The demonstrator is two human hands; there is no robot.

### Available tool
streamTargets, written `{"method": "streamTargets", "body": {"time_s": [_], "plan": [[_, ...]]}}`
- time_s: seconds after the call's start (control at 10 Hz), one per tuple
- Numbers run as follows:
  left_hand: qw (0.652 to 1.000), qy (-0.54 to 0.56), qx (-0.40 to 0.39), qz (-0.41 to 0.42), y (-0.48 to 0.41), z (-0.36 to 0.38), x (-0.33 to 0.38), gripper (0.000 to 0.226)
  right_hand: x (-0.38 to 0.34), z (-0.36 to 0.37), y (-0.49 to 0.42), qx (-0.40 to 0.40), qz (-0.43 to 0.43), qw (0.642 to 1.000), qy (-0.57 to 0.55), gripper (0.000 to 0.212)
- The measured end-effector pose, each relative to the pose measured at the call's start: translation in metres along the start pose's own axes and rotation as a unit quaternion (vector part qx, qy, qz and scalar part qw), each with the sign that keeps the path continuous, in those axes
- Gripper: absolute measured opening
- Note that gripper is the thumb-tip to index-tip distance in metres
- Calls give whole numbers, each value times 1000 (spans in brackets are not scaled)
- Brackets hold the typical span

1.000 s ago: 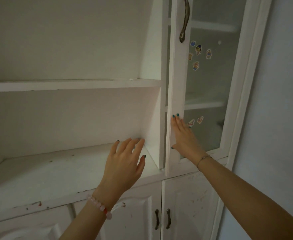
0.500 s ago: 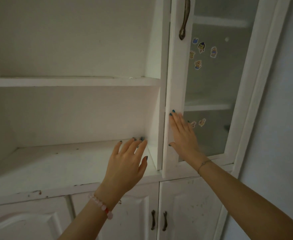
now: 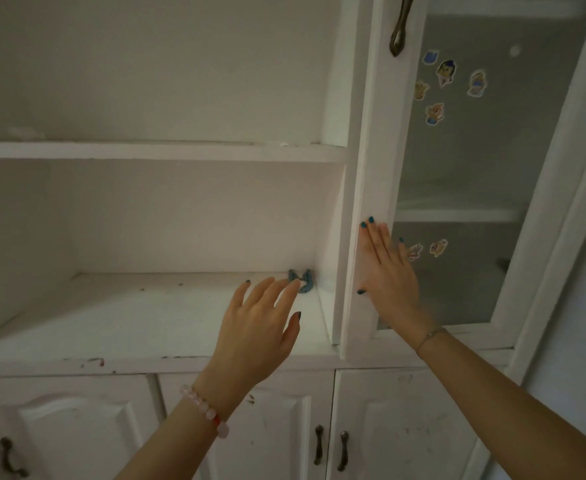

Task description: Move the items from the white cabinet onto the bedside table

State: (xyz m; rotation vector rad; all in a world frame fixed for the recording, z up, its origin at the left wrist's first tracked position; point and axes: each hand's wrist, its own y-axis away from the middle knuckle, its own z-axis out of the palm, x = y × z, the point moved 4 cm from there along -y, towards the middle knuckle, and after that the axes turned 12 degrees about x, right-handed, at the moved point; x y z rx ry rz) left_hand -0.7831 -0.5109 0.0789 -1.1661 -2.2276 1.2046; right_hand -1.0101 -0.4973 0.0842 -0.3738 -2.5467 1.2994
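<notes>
In the back right corner of the white cabinet's [image 3: 167,362] lower shelf lies a small blue item [image 3: 302,279], at one o'clock from the left hand [image 3: 255,329], whose spread, empty fingers reach just short of it. At three o'clock, the right hand [image 3: 390,284] presses flat, holding nothing, against the glass door's [image 3: 376,150] frame.

A small blue object [image 3: 301,280] in the far right corner of the shelf [image 3: 111,317] is partly hidden by the left hand's fingertips [image 3: 293,285]; its kind cannot be told. The door handle [image 3: 400,26] is cut off by the top edge.
</notes>
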Motion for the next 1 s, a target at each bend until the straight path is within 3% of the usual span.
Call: {"method": "streamTargets", "body": {"time_s": [0.3,0.6,1.0], "plan": [[1000,7,-7,-1,-7,29,5,44,1,18,-12,25,21,999,-31,134],[1000,10,-5,10,-10,21,13,45,0,15,-10,-23,22,999,-21,129],[997,-69,19,-33,10,-57,-15,48,-30,-51,-4,8,60,983,-171,58]]}}
